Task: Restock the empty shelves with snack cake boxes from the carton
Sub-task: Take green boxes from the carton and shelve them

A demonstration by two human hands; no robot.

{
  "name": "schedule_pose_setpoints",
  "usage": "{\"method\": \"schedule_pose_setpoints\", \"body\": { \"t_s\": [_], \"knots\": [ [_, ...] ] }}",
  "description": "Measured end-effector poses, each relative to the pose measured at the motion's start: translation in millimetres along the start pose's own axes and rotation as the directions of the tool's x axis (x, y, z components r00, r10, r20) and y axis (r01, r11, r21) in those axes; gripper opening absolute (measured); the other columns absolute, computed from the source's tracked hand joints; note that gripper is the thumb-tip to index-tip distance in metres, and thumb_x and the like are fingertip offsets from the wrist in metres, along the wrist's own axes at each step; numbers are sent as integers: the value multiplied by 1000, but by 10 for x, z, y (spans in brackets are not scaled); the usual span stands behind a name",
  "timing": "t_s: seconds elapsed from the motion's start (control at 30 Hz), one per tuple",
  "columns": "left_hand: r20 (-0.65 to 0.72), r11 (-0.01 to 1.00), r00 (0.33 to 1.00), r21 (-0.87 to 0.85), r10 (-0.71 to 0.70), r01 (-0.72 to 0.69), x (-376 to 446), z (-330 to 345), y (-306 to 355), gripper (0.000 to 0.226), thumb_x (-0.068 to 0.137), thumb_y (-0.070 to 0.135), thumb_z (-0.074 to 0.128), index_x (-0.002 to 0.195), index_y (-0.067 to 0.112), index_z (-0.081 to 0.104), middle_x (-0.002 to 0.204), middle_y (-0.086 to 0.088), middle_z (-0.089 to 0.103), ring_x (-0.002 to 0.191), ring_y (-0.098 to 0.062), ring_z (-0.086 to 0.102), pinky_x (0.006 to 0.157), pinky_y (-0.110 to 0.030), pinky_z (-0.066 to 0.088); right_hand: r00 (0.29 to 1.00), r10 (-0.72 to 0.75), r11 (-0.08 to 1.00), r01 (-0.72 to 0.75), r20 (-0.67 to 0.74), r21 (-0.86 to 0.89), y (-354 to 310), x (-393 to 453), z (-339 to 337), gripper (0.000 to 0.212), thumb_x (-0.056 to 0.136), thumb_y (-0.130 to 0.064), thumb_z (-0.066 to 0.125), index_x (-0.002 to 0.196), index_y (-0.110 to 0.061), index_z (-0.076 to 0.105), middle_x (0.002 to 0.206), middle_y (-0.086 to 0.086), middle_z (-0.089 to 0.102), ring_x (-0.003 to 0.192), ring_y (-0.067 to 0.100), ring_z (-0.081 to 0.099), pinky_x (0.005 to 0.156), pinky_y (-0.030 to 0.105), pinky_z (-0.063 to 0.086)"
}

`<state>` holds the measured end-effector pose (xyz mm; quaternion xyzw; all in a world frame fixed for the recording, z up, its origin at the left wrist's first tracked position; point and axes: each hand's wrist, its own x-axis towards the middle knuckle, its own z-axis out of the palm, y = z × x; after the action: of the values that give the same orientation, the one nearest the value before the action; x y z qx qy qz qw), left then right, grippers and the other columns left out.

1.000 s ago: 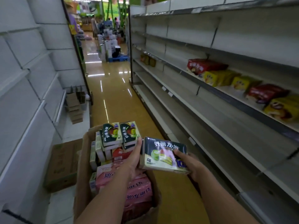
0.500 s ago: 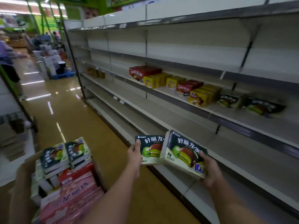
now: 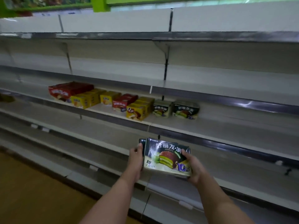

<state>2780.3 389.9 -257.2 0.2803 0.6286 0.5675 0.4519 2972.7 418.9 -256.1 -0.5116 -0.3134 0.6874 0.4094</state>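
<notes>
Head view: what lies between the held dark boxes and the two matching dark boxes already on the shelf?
In the head view, only bare shelf and its dark front rail; held boxes, shelved pair.

Dark green-and-cream snack cake box (image 3: pixel 166 156)

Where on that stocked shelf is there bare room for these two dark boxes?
Bare shelf runs right of the two dark green-cake boxes. The stretch from the red box to those boxes is crowded, with only a narrow strip in front. Both hands, left and right, hold the boxes.
</notes>
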Motion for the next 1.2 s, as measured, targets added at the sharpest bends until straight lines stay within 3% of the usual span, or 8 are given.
{"method": "schedule_pose_setpoints", "body": {
  "t_s": [0.07,0.17,0.33,0.5,0.67,0.83,1.07,1.2],
  "knots": [
    [97,999,995,39,-30,26,189,103,83,64,95,57,37,139,11,41,139,-13,49,124,-33,48,104,-45,39,997,-49,998,51,-63,32,-102,98,-9,26,84,-35,65,90,-9,68,81,10,72,61,23,68,86,42,50],
    [303,991,949,126,-87,50,356,207,265,104,71,88,34,141,12,40,145,-9,44,131,-31,43,111,-43,31,981,-107,992,116,-162,51,-237,214,25,23,90,-32,61,89,-10,67,67,4,72,58,19,68,72,36,47],
    [466,943,867,333,-175,12,699,386,280,142,37,87,60,153,20,14,159,-5,16,144,-29,21,115,-45,18,927,-195,981,179,-321,-79,-396,419,65,50,82,-46,68,114,-8,62,117,14,65,104,32,61,81,38,45],
    [472,975,880,219,-62,-48,1003,622,207,110,74,47,75,151,20,1,156,-10,21,140,-30,28,112,-43,27,893,-317,944,264,-320,-199,-546,509,57,34,92,-33,59,113,-9,48,104,11,60,91,24,56,84,34,39],
    [510,976,860,181,12,-120,1250,848,331,94,77,35,77,146,24,15,150,-11,36,134,-32,38,110,-52,33,918,-338,918,273,-208,-289,-740,660,-20,25,94,-17,54,120,-16,52,101,9,66,91,24,62,83,38,48],
    [512,969,853,145,101,-202,1453,1133,470,71,81,18,74,140,17,34,135,-8,53,122,-26,51,104,-40,41,908,-401,865,330,-124,-378,-1020,792,-158,51,80,16,49,121,-13,53,109,11,65,98,24,63,65,28,51],
    [483,851,848,330,220,-409,1720,1541,616,57,84,18,71,134,14,44,131,-6,57,121,-25,52,101,-37,42,790,-568,701,319,-231,-638,-1287,1296,-321,51,79,6,67,124,-13,54,112,7,63,105,23,58,89,39,51],
    [440,779,860,432,259,-455,1934,1678,555,56,83,26,72,132,13,47,128,-6,59,118,-26,54,100,-38,45,759,-606,620,261,-240,-740,-1297,1540,-420,56,78,-1,70,129,-15,50,114,9,64,106,28,60,89,45,51]
  ]
}}
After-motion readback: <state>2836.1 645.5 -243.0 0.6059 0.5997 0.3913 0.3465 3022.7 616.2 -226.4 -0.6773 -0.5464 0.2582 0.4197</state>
